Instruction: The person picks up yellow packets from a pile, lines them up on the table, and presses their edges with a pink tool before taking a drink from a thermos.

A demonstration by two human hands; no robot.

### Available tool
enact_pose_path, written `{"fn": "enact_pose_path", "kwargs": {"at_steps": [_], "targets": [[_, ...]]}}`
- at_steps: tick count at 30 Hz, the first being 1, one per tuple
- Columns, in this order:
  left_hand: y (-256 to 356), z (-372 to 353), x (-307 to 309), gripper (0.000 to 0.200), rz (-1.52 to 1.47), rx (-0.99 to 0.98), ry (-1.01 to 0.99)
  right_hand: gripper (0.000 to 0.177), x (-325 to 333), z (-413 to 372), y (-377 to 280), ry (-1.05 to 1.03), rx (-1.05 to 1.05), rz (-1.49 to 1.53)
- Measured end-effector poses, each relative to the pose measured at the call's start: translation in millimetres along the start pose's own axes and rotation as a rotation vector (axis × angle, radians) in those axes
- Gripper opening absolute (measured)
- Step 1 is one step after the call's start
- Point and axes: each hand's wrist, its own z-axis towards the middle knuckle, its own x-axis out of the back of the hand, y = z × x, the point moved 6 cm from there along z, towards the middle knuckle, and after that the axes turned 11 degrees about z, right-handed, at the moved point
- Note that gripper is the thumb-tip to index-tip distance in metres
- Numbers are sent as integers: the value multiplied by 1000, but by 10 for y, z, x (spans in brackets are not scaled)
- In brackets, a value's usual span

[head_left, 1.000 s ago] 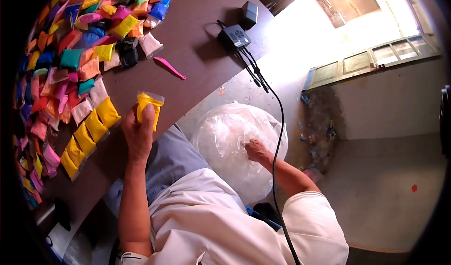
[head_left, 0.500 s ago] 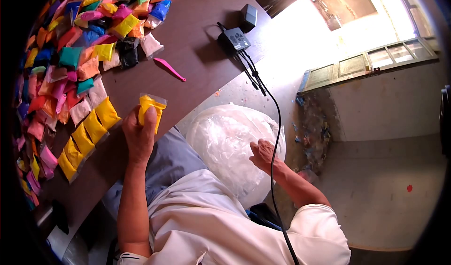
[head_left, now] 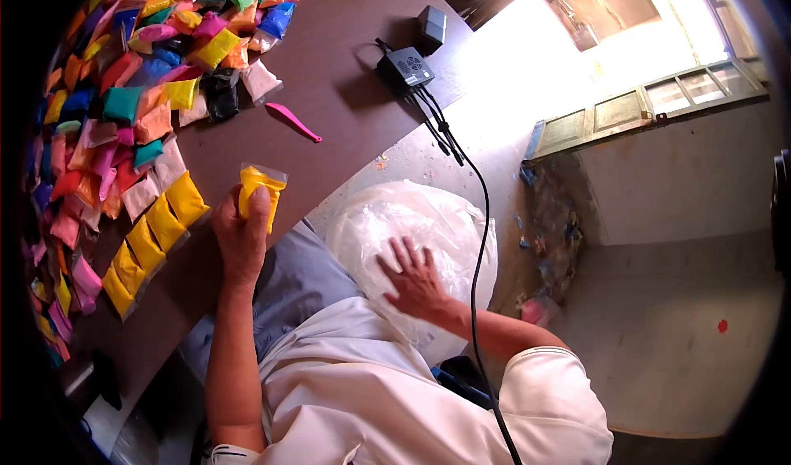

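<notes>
My left hand (head_left: 241,230) is closed around a yellow packet (head_left: 265,190), thumb on its front, near the table's edge. Its clear top end sticks out above the fingers. Over a large white plastic bag (head_left: 371,210) beside my lap is my right hand (head_left: 414,280), fingers spread and holding nothing; whether it touches the plastic I cannot tell. A row of several yellow packets (head_left: 147,243) lies on the table (head_left: 329,20) to the left of my left hand. Behind them spreads a big pile of many-coloured packets (head_left: 124,102).
A pink plastic tool (head_left: 293,122) lies on the table. Farther back are a black box with a fan grille (head_left: 409,67) and another dark box (head_left: 432,28). A black cable (head_left: 486,201) runs down across my right forearm. Scraps (head_left: 548,234) lie on the floor at the right.
My right hand has moved left over the white bag, and its fingers have spread out. My left hand keeps its hold on the yellow packet, almost unmoved.
</notes>
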Motion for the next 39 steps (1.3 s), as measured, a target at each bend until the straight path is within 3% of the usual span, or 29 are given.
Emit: {"fn": "enact_pose_path", "kwargs": {"at_steps": [3, 7, 12, 14, 16, 19, 23, 28, 31, 32, 35, 36, 39], "targets": [[-21, 14, 21, 40, -2, 0, 9, 75, -389, -19, 931, 37, -267, -49], [1, 13, 8, 42, 10, -28, 17, 74, -923, -111, 1462, 149, -318, -136], [-33, -5, 11, 43, -12, 59, -29, 76, -743, -48, 1170, 214, -276, 34], [-24, -6, 15, 43, -29, 43, -3, 78, -482, -24, 1043, 85, -342, 124], [10, 2, 29, 43, -54, 11, 4, 77, -124, -72, 806, 93, -401, 264], [32, 1, 39, 42, -70, 5, -5, 59, 330, -136, 439, 231, -244, 249], [39, -5, 32, 42, -72, 10, -7, 55, 432, -164, 295, 243, -225, 172], [33, -1, 50, 42, -61, -8, 20, 49, 400, -123, 273, 183, -210, 172], [60, -10, 63, 41, -93, -16, 6, 42, 416, -113, 217, 313, -64, 86], [51, -7, 70, 41, -93, -17, 9, 42, 308, -89, 300, 314, -62, 85], [49, -6, 62, 41, -120, -4, -12, 18, -380, -82, 793, 235, -33, 35], [68, -15, 74, 41, -119, -9, 2, 16, -613, -120, 1014, 307, 26, -40], [47, -19, 104, 40, -135, 10, 7, 19, -457, -126, 988, 154, -86, 0]]}}
